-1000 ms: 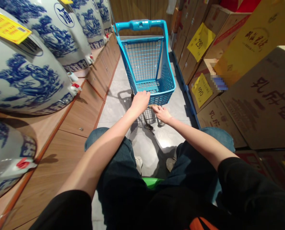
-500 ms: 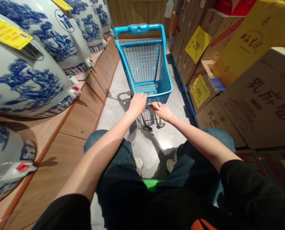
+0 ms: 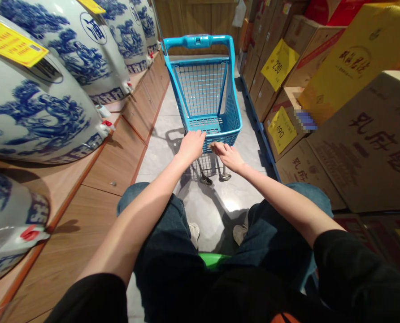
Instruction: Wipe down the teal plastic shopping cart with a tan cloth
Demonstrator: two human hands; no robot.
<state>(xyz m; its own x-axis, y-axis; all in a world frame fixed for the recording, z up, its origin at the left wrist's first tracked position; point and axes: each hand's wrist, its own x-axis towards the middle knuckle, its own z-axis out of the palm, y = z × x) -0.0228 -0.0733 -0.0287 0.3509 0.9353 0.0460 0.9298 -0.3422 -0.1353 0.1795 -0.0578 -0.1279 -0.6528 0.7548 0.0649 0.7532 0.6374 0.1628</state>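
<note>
Ahead of me stands a blue shopping cart (image 3: pixel 234 112), its basket facing me and its handle at the far end. My left hand (image 3: pixel 192 144) is closed over the near left part of the basket rim, fingertips turned down and partly hidden. Just to its right, my right hand (image 3: pixel 229 156) is at the basket's near wall, below the rim. Its fingers are curled together, and a small brownish bit shows at the fingertips, too small to name. Whether it touches the basket I cannot tell.
On the left, large blue-and-white porcelain jars (image 3: pixel 48 112) with red-handled taps stand on a wooden cabinet (image 3: pixel 102 166). Stacked cartons (image 3: pixel 364 143) with yellow price signs (image 3: pixel 280 130) line the right. A green seat edge (image 3: pixel 213 259) shows beneath me, between my knees.
My right hand has shifted very slightly at the basket's near wall. My left hand stays on the rim, and the whole view has moved a little.
</note>
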